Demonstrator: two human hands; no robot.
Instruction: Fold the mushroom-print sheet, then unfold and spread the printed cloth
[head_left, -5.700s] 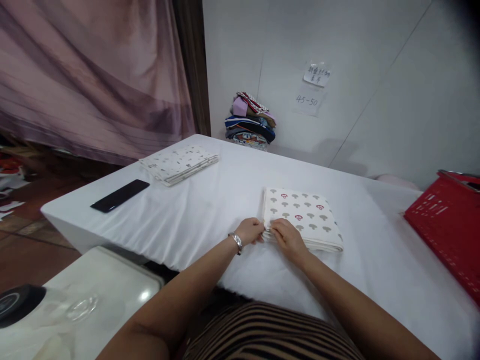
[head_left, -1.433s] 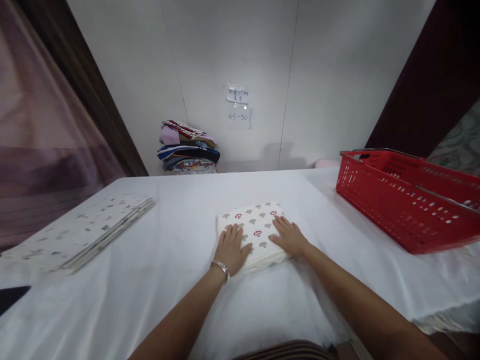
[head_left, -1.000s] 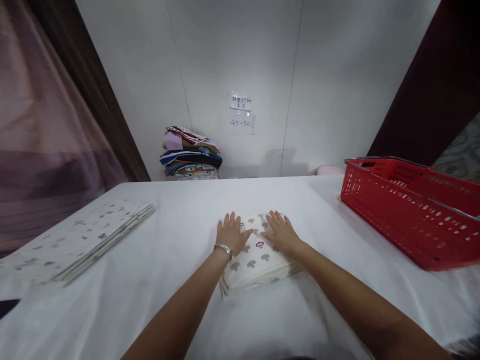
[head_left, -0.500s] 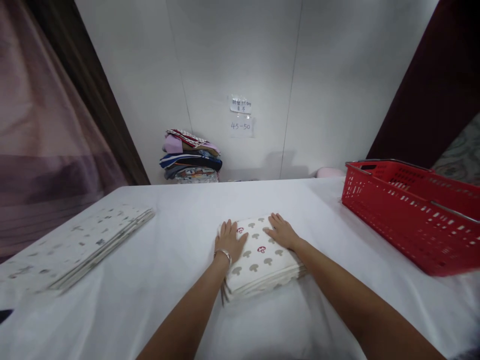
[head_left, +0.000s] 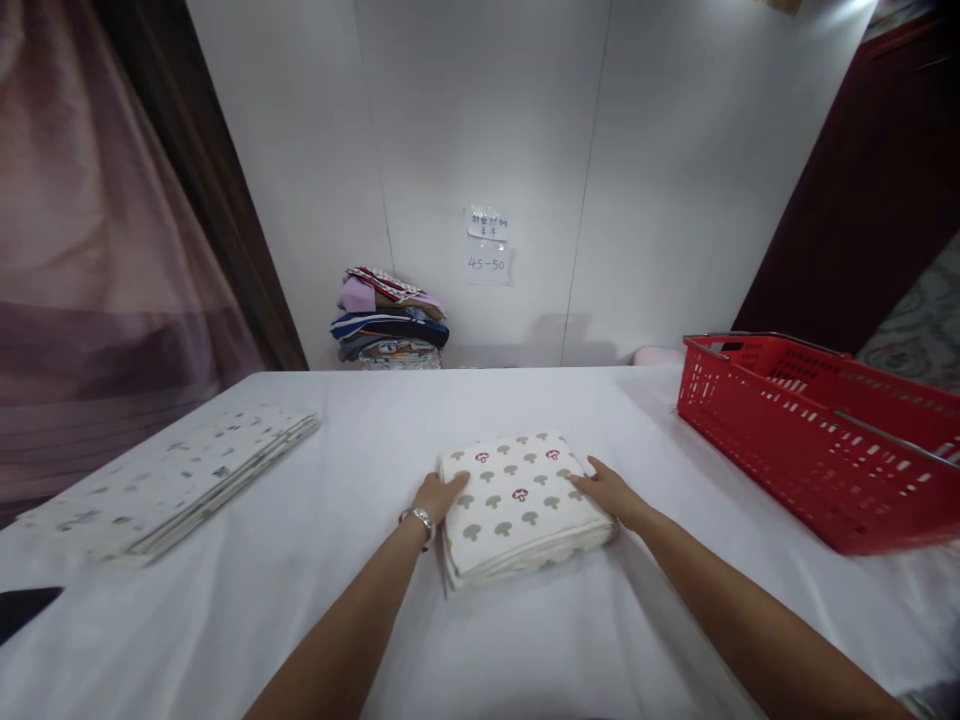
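A folded white cloth [head_left: 517, 500] with grey and red mushroom prints lies in several layers on the white-covered table. At its left side is my left hand [head_left: 441, 497], wearing a silver bracelet; the thumb rests on top while the other fingers go down along the edge, mostly hidden. My right hand [head_left: 609, 492] holds the opposite side, thumb on the top layer and fingers along the outer edge. The cloth sits flat on the table between both hands.
To the left lies another folded stack of printed white cloth [head_left: 202, 475], with a black object [head_left: 26, 608] nearer me. A red plastic basket [head_left: 810, 440] stands at the right. Behind the table's far edge a pile of folded fabrics [head_left: 394, 320] rests against the wall.
Both hands have slid outward from lying flat on top of the cloth to its left and right sides, thumbs still on top. The view has shifted slightly.
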